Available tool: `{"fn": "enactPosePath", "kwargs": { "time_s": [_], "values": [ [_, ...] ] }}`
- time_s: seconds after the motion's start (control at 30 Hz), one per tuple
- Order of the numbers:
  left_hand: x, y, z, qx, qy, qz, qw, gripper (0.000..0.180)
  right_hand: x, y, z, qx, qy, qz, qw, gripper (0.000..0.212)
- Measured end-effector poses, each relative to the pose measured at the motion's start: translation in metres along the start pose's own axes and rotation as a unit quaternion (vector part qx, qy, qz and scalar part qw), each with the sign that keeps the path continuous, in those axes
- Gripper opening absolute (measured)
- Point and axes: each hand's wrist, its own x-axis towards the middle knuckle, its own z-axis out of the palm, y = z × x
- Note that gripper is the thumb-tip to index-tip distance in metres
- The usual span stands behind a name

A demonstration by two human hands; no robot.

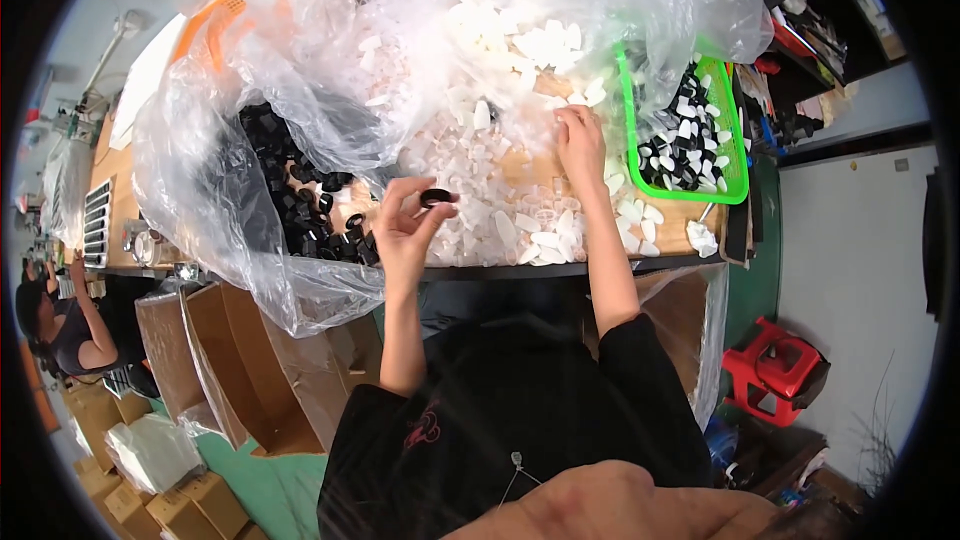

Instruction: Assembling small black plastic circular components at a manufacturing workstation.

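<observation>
My left hand [403, 240] pinches a black ring-shaped cap [436, 197] between thumb and fingers, held up just above the table's near edge. Left of it lie many loose black caps [290, 195] inside a clear plastic bag. My right hand [580, 145] reaches out over the pile of small translucent and white plastic pieces [480, 160]. Its fingers are bent and close together at the far side of a bare wooden patch; whatever they grip is hidden. Right of this hand stands a green basket [743, 175] holding mixed white and black pieces.
Clear plastic sheeting [300, 285] covers the back and drapes over the front left. An orange basket [215, 25] shows through it. Open cardboard boxes [245, 370] stand below the table, and a red stool [775, 370] at right. Another person [70, 330] sits far left.
</observation>
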Motion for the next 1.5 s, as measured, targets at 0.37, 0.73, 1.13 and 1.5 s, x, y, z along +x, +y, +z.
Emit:
{"fn": "enactPosePath", "kwargs": {
  "time_s": [0.37,0.73,1.13,1.5],
  "values": [
    [-0.013,-0.016,0.021,-0.214,-0.030,-0.046,0.975,0.033,-0.037,-0.133,-0.096,0.423,0.009,-0.010,0.906,0.020],
    [-0.010,-0.006,0.027,-0.181,-0.075,-0.035,0.980,0.027,-0.035,-0.142,-0.099,0.337,-0.001,-0.085,0.938,0.025],
    [-0.010,-0.004,0.028,-0.134,-0.074,-0.023,0.988,0.029,-0.036,-0.143,-0.098,0.325,-0.052,-0.085,0.940,0.024],
    [-0.015,0.006,0.039,0.026,-0.011,0.037,0.999,0.028,-0.044,-0.150,-0.093,0.360,-0.046,-0.011,0.932,0.031]
  ]
}}
